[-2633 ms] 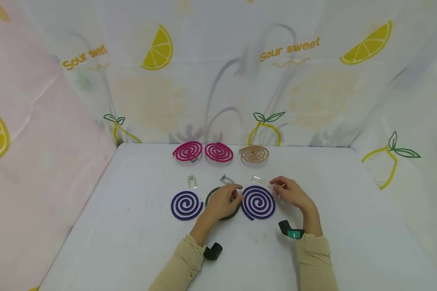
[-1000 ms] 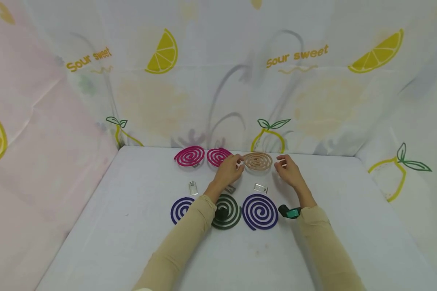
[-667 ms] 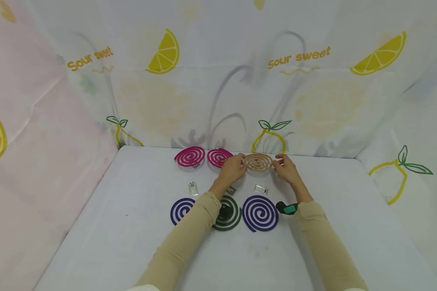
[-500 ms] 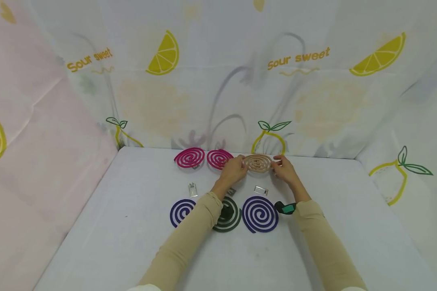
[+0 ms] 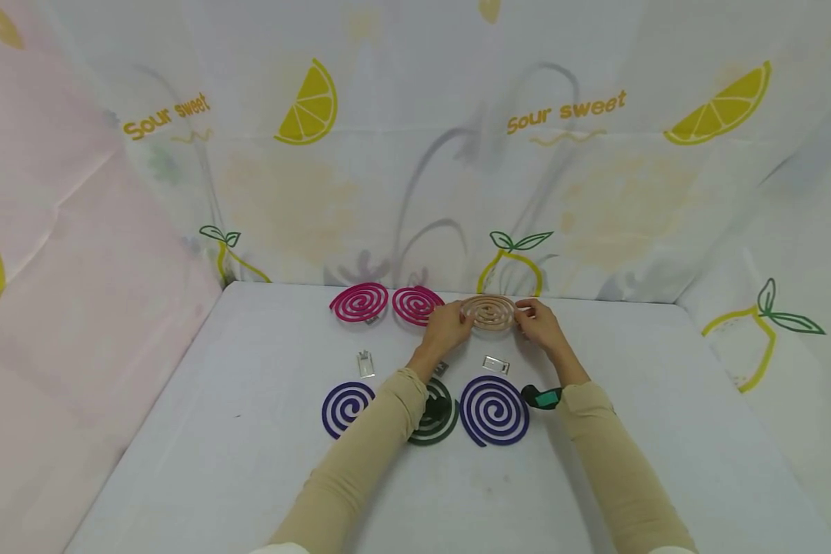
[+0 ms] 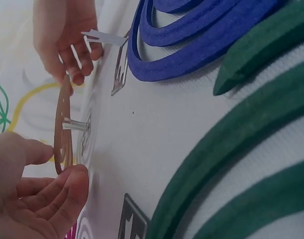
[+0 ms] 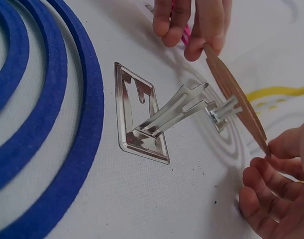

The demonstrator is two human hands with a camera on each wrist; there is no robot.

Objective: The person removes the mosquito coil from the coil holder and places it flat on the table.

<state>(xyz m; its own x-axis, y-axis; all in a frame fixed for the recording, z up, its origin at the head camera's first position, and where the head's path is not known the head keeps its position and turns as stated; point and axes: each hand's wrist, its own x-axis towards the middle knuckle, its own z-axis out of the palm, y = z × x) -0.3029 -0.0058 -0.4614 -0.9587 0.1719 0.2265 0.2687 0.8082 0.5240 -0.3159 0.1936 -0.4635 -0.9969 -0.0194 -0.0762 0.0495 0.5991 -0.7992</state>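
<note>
A tan mosquito coil [image 5: 488, 312] lies roughly level on a small metal stand [image 7: 219, 117] at the back of the table. My left hand [image 5: 447, 326] pinches its left edge, thumb on top and fingers below. On the opposite edge my right hand [image 5: 540, 323] holds it between thumb and fingers. Seen from the left wrist, the tan coil [image 6: 63, 129] is edge-on, and the stand's prong meets its middle. A pink coil [image 5: 415, 305] is just left of my left hand, partly hidden by it.
Another pink coil [image 5: 360, 302] sits on its stand at back left. In front lie two purple coils [image 5: 495, 412] and a dark green coil [image 5: 432, 438], partly under my left forearm. Several metal stands [image 5: 495, 364] lie between the rows. A printed cloth wall [image 5: 415, 192] rises behind.
Both hands have moved from the front green and purple coils back to the tan coil. Their fingers have closed on its two edges. The coil itself has hardly shifted.
</note>
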